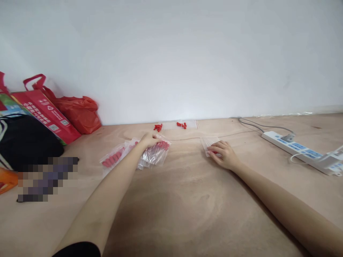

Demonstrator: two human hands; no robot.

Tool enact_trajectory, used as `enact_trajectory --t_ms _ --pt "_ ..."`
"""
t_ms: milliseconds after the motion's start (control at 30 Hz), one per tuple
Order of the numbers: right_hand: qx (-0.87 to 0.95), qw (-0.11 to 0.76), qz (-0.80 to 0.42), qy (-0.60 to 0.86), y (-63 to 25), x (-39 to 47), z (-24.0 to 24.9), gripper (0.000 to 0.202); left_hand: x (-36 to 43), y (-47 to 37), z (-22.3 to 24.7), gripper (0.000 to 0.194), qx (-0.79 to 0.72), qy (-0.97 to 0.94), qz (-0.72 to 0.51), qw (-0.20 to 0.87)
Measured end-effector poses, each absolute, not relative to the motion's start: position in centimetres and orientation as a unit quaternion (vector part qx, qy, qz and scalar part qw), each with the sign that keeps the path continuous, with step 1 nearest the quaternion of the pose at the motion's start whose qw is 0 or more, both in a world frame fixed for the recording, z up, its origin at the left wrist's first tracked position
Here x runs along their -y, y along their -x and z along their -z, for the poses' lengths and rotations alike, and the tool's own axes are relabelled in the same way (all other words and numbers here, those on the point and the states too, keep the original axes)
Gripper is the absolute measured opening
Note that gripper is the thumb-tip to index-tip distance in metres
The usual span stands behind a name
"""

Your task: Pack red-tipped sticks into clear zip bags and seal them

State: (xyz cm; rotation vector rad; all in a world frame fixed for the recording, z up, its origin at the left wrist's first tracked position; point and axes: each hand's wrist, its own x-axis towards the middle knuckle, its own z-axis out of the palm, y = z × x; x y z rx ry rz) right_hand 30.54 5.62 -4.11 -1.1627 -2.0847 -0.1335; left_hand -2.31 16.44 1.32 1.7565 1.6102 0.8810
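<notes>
My left hand [150,140] reaches over a spread of clear plastic bags [154,157] holding red pieces, its fingers closed at the top edge of one bag. More of these bags, with rounded red pieces [114,159] inside, fan out to the left beneath my forearm. On the right, my right hand [224,154] is closed on another clear plastic bag [207,143] lying on the table; a bit of red shows under the fingers. Fingertips of both hands are partly hidden.
Small loose red pieces [158,127] lie near the wall, beside a flat clear bag [170,125] with more red pieces [182,125] on it. A white power strip [297,148] with cables sits at right. Red bags [80,114] and a black bag [29,142] stand at left, near a blurred-out object [48,180].
</notes>
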Motion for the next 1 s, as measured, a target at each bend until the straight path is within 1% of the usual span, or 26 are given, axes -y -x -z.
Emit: enact_trajectory --t_ms 67,167,233,300,333,400,467,533,633,700,767,900,1000 --pt "0.790 0.407 -0.010 0.459 -28.9 -5.4 3.8 0.022 -16.1 1.8 -1.6 0.030 -0.576 -0.653 -0.366 0.329" --pt "0.724 0.438 -0.178 0.502 -25.8 -5.6 2.7 0.023 -15.2 0.4 -2.1 0.034 -0.536 -0.633 -0.421 0.367" --pt "0.658 0.455 -0.306 0.517 -24.0 -6.2 1.6 0.041 -14.5 -1.0 -2.3 0.040 -0.496 -0.619 -0.473 0.385" --pt "0.603 0.483 -0.383 0.506 -22.6 -7.2 0.4 0.058 -13.7 -2.6 -2.4 0.048 -0.417 -0.601 -0.544 0.411" --pt "0.588 0.500 -0.404 0.491 -22.1 -7.8 -0.2 0.063 -13.3 -3.3 -2.4 0.052 -0.371 -0.598 -0.573 0.420" --pt "0.586 0.530 -0.419 0.448 -21.6 -8.7 -1.0 0.064 -12.6 -4.4 -2.2 0.051 -0.306 -0.617 -0.595 0.414" --pt "0.606 0.554 -0.404 0.403 -21.4 -9.3 -1.2 0.057 -12.0 -4.9 -1.7 0.044 -0.282 -0.658 -0.581 0.388" --pt "0.634 0.568 -0.365 0.377 -21.3 -9.3 -0.8 0.045 -11.5 -4.9 -1.1 0.035 -0.276 -0.687 -0.567 0.361" --pt "0.700 0.555 -0.262 0.364 -21.7 -8.3 0.6 0.030 -10.5 -4.1 -0.1 0.023 -0.293 -0.720 -0.555 0.295" --pt "0.759 0.522 -0.182 0.345 -22.3 -7.5 1.6 0.024 -9.6 -3.3 0.5 0.014 -0.300 -0.766 -0.521 0.229" --pt "0.811 0.475 -0.114 0.322 -23.1 -6.7 2.5 0.022 -8.6 -2.4 0.9 0.007 -0.289 -0.817 -0.469 0.168" --pt "0.871 0.368 0.001 0.326 -24.8 -5.6 3.8 0.027 -7.1 -1.1 1.8 0.013 -0.228 -0.896 -0.372 0.085" --pt "0.885 0.306 0.114 0.332 -25.5 -5.0 4.2 0.026 -6.6 -0.5 2.4 0.017 -0.195 -0.924 -0.328 0.019"
